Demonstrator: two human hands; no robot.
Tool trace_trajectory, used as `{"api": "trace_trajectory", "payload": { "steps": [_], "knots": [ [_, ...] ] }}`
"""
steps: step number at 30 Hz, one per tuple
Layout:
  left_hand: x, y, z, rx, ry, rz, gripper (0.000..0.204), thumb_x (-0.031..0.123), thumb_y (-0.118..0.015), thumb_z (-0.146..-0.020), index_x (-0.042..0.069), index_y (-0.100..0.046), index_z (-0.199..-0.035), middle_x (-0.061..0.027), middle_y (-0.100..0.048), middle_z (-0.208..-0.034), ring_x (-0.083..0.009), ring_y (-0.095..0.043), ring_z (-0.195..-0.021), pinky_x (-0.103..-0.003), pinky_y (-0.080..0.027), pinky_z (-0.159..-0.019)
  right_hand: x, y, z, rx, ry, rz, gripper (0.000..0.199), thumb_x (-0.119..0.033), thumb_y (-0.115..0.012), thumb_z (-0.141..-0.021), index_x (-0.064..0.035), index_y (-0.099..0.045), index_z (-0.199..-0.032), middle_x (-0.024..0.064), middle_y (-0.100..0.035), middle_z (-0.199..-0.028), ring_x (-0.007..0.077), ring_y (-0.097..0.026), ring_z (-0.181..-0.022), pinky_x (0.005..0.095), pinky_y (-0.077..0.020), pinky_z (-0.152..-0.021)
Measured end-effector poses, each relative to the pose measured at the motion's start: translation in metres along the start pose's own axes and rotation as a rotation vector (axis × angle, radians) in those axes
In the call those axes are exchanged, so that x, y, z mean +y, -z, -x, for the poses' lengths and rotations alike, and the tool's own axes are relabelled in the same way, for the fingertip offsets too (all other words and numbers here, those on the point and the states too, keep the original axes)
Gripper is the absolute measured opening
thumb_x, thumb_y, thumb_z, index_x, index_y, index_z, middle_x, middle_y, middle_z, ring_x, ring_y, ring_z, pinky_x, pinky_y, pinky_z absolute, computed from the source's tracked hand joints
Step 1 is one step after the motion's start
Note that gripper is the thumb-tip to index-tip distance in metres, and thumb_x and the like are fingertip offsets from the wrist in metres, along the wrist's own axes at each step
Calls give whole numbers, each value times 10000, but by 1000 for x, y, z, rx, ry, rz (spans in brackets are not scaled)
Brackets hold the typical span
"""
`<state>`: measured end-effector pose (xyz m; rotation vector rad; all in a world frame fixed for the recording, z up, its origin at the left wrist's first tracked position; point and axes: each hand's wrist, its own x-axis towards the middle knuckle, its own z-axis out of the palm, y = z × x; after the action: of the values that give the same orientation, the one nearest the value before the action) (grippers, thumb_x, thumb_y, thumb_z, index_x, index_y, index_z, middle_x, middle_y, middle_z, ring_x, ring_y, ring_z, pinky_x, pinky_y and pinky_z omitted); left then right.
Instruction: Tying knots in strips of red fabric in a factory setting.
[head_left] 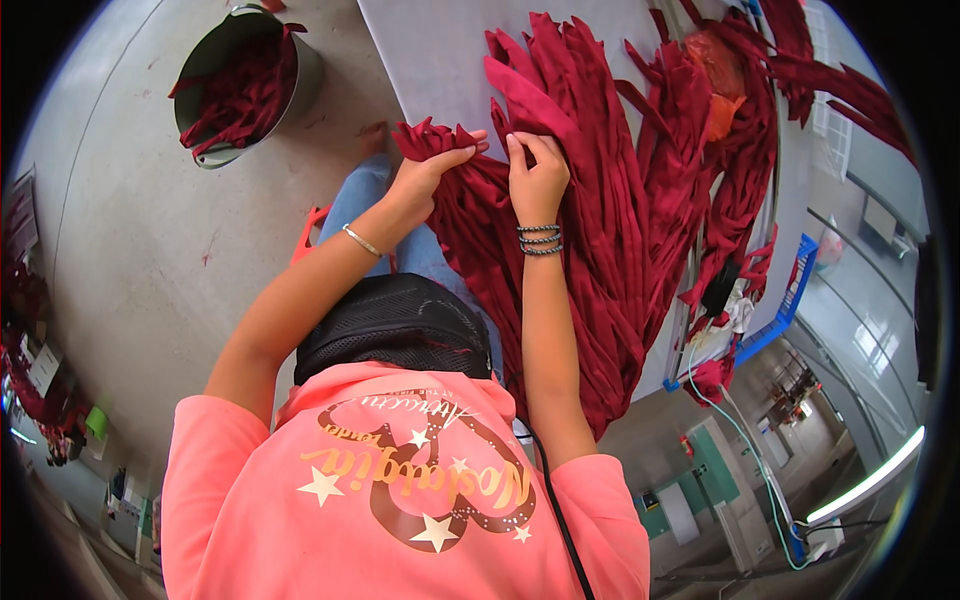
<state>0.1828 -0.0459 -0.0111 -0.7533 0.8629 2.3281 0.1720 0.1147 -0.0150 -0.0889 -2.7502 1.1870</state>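
A large heap of dark red fabric strips (620,200) lies spread over a grey table (430,50) and hangs off its near edge. My left hand (432,168), with a thin bangle on the wrist, is shut on a bunch of red strip ends (425,138) at the heap's left side. My right hand (537,172), with beaded bracelets on the wrist, pinches a single red strip (520,95) next to that bunch. The two hands are a few centimetres apart.
A grey metal bucket (300,95) holding more red strips stands on the concrete floor at the upper left. An orange bag (718,75) lies among the strips at the back. A blue tray edge (792,295) and cables (745,430) are on the right.
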Motion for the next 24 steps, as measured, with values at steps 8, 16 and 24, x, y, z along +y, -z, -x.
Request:
{"api": "trace_trajectory", "payload": {
  "steps": [8, 16, 24],
  "knots": [
    [1, 0, 1, 46, 16, -15, 242, 32, -636, -851, -27, -651, -1086, -112, -673, -1098, -202, -637, -1033, -331, -504, -899, -3, 0, 0, -25, -192, -182, 131, -94, -724, -791, -3, -639, -830, 94, -639, -718, 201, -632, -610, 326, -489, -589],
    [0, 0, 1, 95, 23, -32, 201, 51, -660, -842, -20, -666, -1031, -114, -693, -1009, -196, -661, -940, -318, -512, -856, -3, 3, -2, -88, -201, -104, 173, -114, -740, -784, -14, -600, -803, 66, -614, -634, 180, -599, -561, 305, -469, -568],
    [0, 1, 1, 104, 29, -32, 174, 48, -668, -834, -12, -646, -996, -113, -691, -980, -200, -661, -934, -322, -514, -850, -4, 1, -1, -54, -261, -237, 179, -132, -741, -792, -11, -613, -819, 47, -614, -635, 150, -582, -549, 285, -473, -567]
  ]
}}
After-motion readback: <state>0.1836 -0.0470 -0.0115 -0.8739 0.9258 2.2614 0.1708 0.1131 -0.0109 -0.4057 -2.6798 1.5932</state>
